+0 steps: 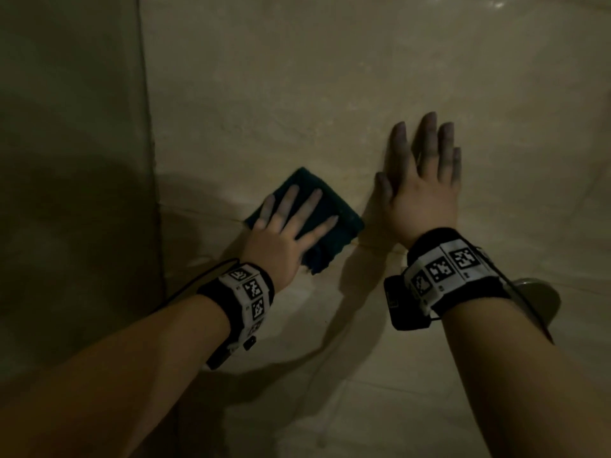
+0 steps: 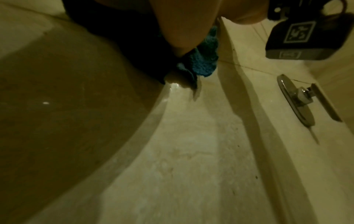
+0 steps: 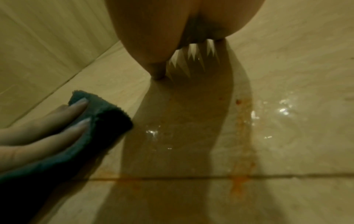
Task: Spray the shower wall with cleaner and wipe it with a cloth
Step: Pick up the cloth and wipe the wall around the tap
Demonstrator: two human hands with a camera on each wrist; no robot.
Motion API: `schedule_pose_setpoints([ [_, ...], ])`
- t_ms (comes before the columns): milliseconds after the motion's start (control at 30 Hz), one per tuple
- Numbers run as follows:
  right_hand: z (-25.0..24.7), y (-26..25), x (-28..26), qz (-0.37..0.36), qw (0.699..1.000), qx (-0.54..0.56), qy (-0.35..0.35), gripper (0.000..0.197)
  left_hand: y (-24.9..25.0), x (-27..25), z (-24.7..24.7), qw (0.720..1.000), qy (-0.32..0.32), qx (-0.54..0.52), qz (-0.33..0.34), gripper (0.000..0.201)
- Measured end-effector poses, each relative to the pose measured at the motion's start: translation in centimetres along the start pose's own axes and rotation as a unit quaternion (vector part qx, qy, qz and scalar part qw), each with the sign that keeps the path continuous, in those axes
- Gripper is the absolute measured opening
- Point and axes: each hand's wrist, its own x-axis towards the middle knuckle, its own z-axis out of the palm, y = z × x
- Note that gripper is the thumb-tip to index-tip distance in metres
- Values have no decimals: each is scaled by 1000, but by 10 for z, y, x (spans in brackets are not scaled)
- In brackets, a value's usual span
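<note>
Cloth (image 1: 310, 216): flat against shower wall (image 1: 330, 94), under left hand (image 1: 284, 233).
Right hand (image 1: 423, 190): on wall, just right of cloth.
Fitting (image 2: 295, 100): lower right.

Lighting: dim, yellowish throughout. Glare: small highlights are seen on the wet wall (image 3: 283, 109) and at the head view's top right. Shadows: soft hand shadows are cast on the tiles. Quality: grain and softness are noted; lines are bent at the wrist views' edges.
</note>
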Motion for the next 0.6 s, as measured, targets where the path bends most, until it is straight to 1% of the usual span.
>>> schedule_pose_setpoints([
  [133,-5,6,1,-4,1000,14,-8,66,-4,8,-15,1000,-20,9,7,63],
  [233,-10,15,0,-14,1000,5,-5,68,-5,33,-38,997,-69,44,-1,71],
  [267,-10,19,-2,-8,1000,-4,-3,68,-5,42,-46,997,-67,42,-4,71],
  [333,-10,27,-5,30,1000,-9,1,71,-1,59,-61,999,-41,32,-1,68],
  [400,-10,34,-7,57,998,-4,1,72,2,69,-67,999,-32,24,-1,67],
  [500,-10,41,-8,52,999,-4,-8,69,7,70,-67,999,-32,28,-8,71],
  [600,-9,45,-11,50,999,0,-8,69,14,61,-57,999,-36,15,4,75],
])
